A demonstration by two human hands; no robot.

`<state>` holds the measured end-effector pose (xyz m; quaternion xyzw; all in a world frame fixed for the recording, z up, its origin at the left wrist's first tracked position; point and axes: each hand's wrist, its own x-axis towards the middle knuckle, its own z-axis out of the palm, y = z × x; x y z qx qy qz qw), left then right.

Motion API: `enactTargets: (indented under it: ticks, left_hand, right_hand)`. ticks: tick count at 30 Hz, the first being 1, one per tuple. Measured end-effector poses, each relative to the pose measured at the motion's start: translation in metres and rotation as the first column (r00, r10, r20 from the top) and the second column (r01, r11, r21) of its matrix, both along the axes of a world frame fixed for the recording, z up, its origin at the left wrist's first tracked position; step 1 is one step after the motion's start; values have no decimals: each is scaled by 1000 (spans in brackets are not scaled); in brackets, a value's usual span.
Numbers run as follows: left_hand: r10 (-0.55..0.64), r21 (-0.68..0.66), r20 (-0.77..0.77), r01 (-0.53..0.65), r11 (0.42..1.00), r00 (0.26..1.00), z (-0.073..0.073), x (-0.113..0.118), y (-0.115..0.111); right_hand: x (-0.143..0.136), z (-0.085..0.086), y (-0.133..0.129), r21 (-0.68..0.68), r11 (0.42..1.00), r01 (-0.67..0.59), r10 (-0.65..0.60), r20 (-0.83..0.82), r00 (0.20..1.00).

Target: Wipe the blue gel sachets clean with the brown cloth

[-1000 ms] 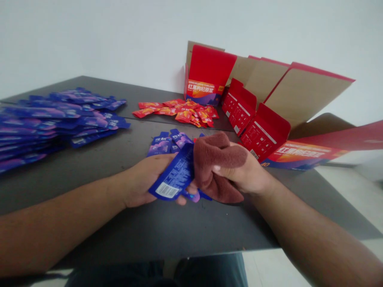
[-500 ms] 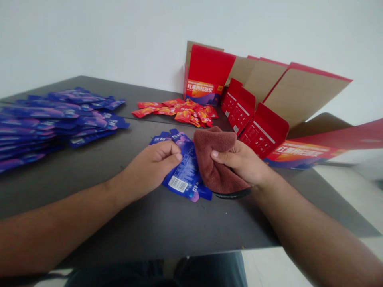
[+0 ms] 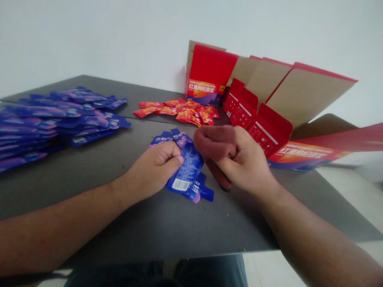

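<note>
Between the hands, a blue pouch [image 3: 191,161], likely light, pliable and slick, is best pinched by its flat edge beside the curled left hand [image 3: 152,169], whose grip cannot be confirmed, as brown cloth [image 3: 214,139] is clamped in the right hand [image 3: 253,163].

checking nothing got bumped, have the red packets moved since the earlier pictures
No. Against the box behind them, the red packets lie in the same place and spread; the whole view only shifts slightly.
</note>
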<state>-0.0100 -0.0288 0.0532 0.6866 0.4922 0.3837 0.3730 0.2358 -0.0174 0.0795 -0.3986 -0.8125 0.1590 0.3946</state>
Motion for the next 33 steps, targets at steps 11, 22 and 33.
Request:
enactTargets:
  ticks: [11, 22, 33]
  left_hand:
    - [-24, -43, 82, 27, 999, 996, -3, -1, -1]
    - [-28, -60, 84, 33, 998, 996, -4, -1, -2]
    - [-6, -126, 230, 36, 991, 973, -9, -1, -1]
  right_hand:
    - [-7, -11, -4, 275, 961, 2, -69, 234, 970]
    - [-9, -11, -7, 248, 968, -32, -32, 249, 968]
    - [-11, -14, -10, 197, 968, -156, 95, 287, 953]
